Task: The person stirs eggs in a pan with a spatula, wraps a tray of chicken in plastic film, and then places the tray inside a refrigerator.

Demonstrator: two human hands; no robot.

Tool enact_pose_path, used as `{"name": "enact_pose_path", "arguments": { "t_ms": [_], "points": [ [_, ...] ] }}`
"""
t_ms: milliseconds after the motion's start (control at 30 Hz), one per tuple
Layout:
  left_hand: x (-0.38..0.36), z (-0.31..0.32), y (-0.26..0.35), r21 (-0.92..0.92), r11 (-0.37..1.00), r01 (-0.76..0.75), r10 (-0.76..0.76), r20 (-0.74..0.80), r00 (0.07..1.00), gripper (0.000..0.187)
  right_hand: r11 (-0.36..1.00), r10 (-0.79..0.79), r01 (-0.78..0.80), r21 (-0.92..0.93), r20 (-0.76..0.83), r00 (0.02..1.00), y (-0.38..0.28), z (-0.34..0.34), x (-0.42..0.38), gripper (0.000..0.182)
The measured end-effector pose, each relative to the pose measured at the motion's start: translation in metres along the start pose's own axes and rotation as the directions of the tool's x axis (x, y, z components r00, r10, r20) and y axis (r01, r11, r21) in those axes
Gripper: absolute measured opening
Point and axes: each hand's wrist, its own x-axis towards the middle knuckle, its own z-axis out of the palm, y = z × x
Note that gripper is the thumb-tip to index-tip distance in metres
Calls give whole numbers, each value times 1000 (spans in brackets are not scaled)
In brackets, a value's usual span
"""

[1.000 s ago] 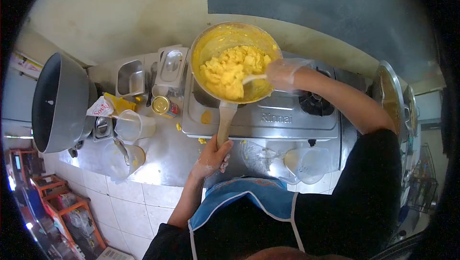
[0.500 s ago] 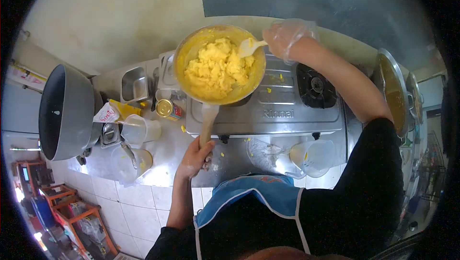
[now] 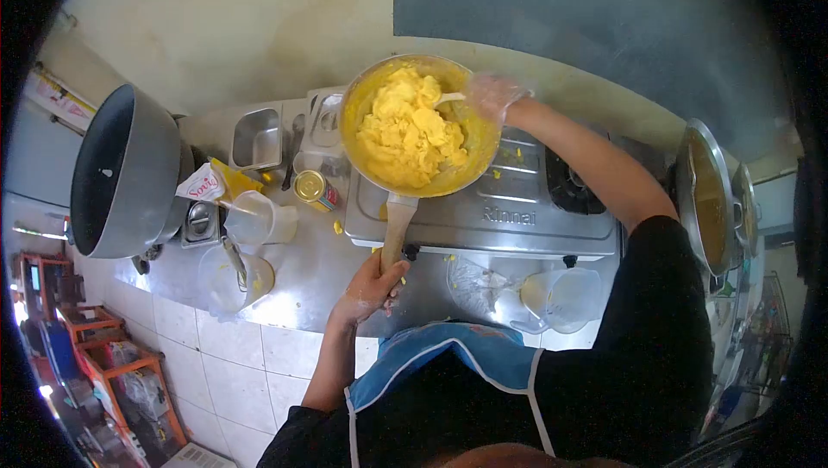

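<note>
A wide pan (image 3: pixel 352 150) holds a lumpy, thick yellow mass (image 3: pixel 412 133) and sits over the left side of the stove (image 3: pixel 483 216). Wrapped round the pan's wooden handle (image 3: pixel 397 231) is my left hand (image 3: pixel 373 285), closed on it. My right hand (image 3: pixel 498 97), in a clear plastic glove and slightly blurred, is at the pan's right rim. It grips a pale spatula (image 3: pixel 450 98) whose blade is sunk in the yellow mass and mostly hidden.
Left of the stove stand an open can (image 3: pixel 316 190), a metal container (image 3: pixel 256 138), plastic jugs (image 3: pixel 252 219) and a large grey pot (image 3: pixel 129 175). A plastic pitcher (image 3: pixel 571 298) is at the front right. Another pot (image 3: pixel 705 201) stands at far right.
My right hand has moved down and left, pushing the spatula into the yellow mass, which is now more heaped toward the upper left. My left hand still holds the handle.
</note>
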Motion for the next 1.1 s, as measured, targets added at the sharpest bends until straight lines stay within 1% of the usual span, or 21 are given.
{"name": "enact_pose_path", "arguments": {
  "t_ms": [33, 100, 133, 200, 300, 400, 500, 600, 700, 800, 900, 1000, 1100],
  "points": [
    [1, 0, -1, -11, 1000, -6, 6, -2, 1000, 28, 996, -87, 85, -37, -58, 994, -3, 3, 5, 22],
    [2, -1, -4, -27, 1000, -9, 9, -9, 1000, 28, 962, -264, 248, -114, -163, 950, -13, 11, 14, 21],
    [2, 0, -4, -37, 999, -1, 0, -18, 1000, 27, 935, -350, 316, -161, -272, 896, -13, 14, 12, 21],
    [0, 0, -3, -61, 998, 22, -24, -34, 999, 26, 864, -504, 427, -268, -457, 733, -11, 25, 3, 20],
    [0, -2, -3, -51, 999, 6, -7, -23, 1000, 27, 819, -558, 472, -328, -259, 789, -10, -11, -31, 19],
    [0, -2, -3, -60, 998, -14, 12, -19, 1000, 27, 782, -613, 488, -388, -337, 715, 6, -37, -63, 15],
    [1, -1, -3, -71, 997, 10, -12, -27, 1000, 26, 883, -452, 350, -313, -364, 814, 1, -60, -91, 13],
    [3, -1, -4, -59, 998, 10, -12, -34, 999, 25, 815, -577, 459, -353, -419, 702, -26, -40, -105, 13],
    [2, 1, -4, -98, 995, 3, -7, -39, 999, 26, 849, -514, 458, -263, -213, 831, -65, -32, -112, 12],
    [1, 2, -5, -92, 996, -3, -1, -49, 999, 25, 878, -463, 412, -241, -217, 859, -38, -20, -83, 13],
    [4, 0, -10, -24, 1000, -19, 17, -71, 997, 25, 921, -308, 234, -313, -213, 927, -22, -36, -69, 15],
    [3, 0, -7, -78, 997, -7, 4, -34, 999, 24, 966, -186, 127, -225, -265, 946, 16, -41, -44, 16],
    [1, 0, -1, -94, 996, 7, -8, -20, 1000, 24, 882, -222, 118, -456, -182, 958, 20, -87, -39, 19]
  ]
}}
